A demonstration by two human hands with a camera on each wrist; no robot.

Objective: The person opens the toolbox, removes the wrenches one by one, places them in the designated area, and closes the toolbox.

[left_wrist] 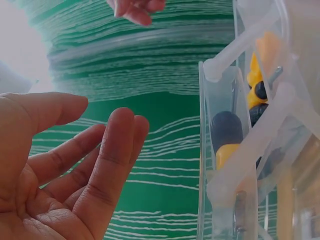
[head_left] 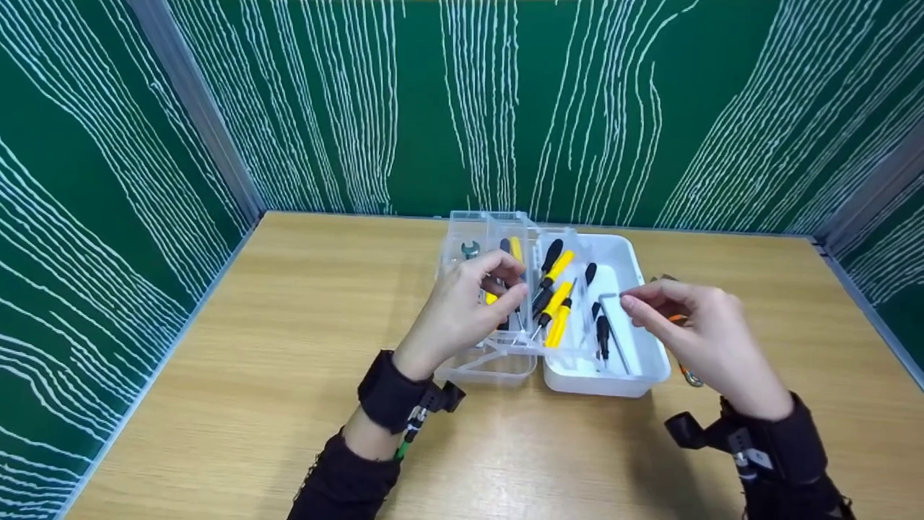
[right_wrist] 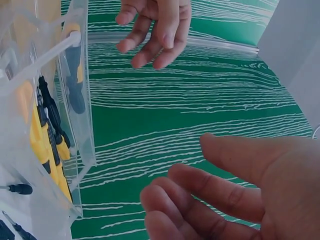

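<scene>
A toolbox stands on the wooden table: a white base (head_left: 635,365) with a clear tray (head_left: 505,339) swung out over its left side. Yellow-and-black screwdrivers (head_left: 556,303) lie in the tray, next to a small wrench (head_left: 470,250). A bent hex key (head_left: 615,318) and small black drivers lie in the white base. My left hand (head_left: 514,278) hovers over the tray with relaxed, empty fingers (left_wrist: 117,150). My right hand (head_left: 635,300) is above the base's right side, fingertips near the hex key's short arm. Its fingers (right_wrist: 200,185) hold nothing.
An orange-handled tool (head_left: 686,372) lies on the table right of the box, mostly under my right hand. Green patterned walls (head_left: 462,101) close off the table at the back and both sides. The bare wooden table (head_left: 289,325) stretches left and in front.
</scene>
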